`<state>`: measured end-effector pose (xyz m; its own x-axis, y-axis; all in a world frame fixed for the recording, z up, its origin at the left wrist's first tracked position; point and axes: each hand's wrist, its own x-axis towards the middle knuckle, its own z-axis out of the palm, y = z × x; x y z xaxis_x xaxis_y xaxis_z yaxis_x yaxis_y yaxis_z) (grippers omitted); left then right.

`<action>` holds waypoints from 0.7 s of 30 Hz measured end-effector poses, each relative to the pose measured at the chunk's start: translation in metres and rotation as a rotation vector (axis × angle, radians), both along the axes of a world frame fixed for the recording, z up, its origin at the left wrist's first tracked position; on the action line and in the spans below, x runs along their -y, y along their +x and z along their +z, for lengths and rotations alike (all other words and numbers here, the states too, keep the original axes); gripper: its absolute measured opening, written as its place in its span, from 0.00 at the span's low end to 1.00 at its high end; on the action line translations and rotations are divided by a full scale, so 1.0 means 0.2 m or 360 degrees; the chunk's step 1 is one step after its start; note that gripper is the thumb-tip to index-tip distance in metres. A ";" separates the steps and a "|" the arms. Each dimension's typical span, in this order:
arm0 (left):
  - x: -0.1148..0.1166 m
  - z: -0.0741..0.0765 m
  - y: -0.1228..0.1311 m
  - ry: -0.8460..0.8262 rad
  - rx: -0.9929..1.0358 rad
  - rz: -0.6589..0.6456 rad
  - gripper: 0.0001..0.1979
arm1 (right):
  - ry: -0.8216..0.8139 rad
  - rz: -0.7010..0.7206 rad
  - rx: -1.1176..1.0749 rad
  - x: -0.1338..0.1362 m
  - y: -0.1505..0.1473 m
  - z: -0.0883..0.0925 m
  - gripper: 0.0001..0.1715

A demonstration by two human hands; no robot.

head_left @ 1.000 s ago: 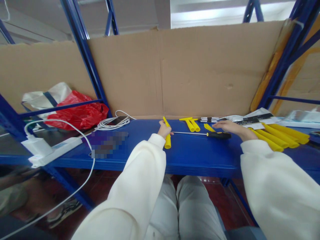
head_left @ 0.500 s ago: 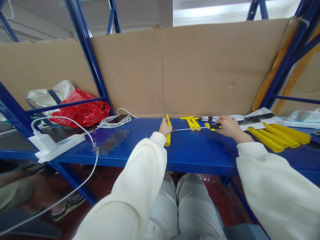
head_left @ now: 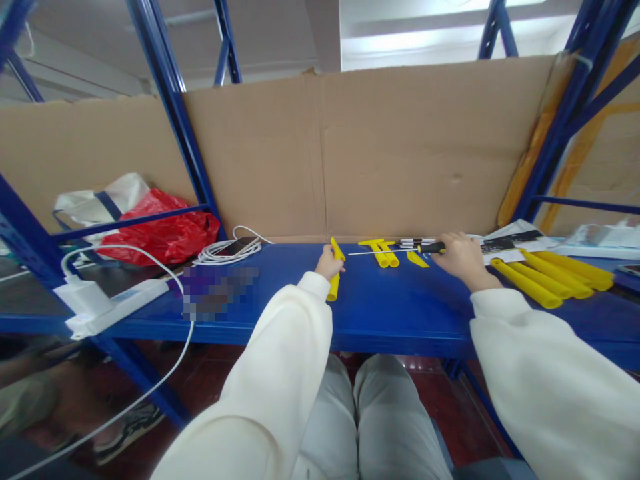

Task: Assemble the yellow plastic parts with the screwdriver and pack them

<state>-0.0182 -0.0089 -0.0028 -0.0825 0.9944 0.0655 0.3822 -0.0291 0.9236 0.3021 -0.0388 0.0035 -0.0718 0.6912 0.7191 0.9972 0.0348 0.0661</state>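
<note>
My left hand (head_left: 327, 263) is closed around a yellow plastic tube (head_left: 333, 288) with a flat top piece, which it keeps upright over the blue shelf. A screwdriver (head_left: 431, 247) with a black and yellow handle lies in my right hand (head_left: 459, 255), its fingers wrapped round the handle. The long thin shaft points left, and its tip ends just short of the tube. Below the screwdriver's handle, a small flat yellow piece (head_left: 417, 259) rests on the shelf. Two yellow T-shaped pieces (head_left: 384, 257) lie behind the shaft, side by side.
Several yellow tubes (head_left: 535, 285) lie at the right beside a black-and-white packet (head_left: 515, 241). Pens (head_left: 415, 242) lie along the cardboard wall (head_left: 390, 153). At the left are a coiled white cable (head_left: 227, 253), a power strip (head_left: 117, 308) and a red bag (head_left: 165, 227).
The screwdriver's tip has come away from the yellow tube, and the shaft is raised slightly. My left hand has turned the tube, so its top piece now leans to the right.
</note>
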 end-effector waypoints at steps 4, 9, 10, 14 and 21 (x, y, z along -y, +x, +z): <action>0.00 0.00 0.00 -0.0004 -0.0006 -0.0041 0.28 | 0.0026 -0.0010 -0.0057 0.01 0.00 0.01 0.15; 0.03 0.02 0.01 -0.0017 -0.0021 -0.0105 0.27 | 0.0050 -0.0007 -0.0080 0.02 -0.02 0.02 0.14; 0.03 0.03 0.01 -0.0021 -0.0024 -0.0115 0.27 | 0.0050 -0.0009 -0.0087 0.02 -0.02 0.02 0.14; 0.05 0.03 0.02 -0.0016 -0.0023 -0.0125 0.28 | 0.0040 -0.0028 -0.0103 0.02 -0.02 0.02 0.14; 0.05 0.02 0.02 -0.0015 0.0013 -0.0119 0.27 | 0.0070 0.0034 -0.0078 0.03 -0.01 0.02 0.12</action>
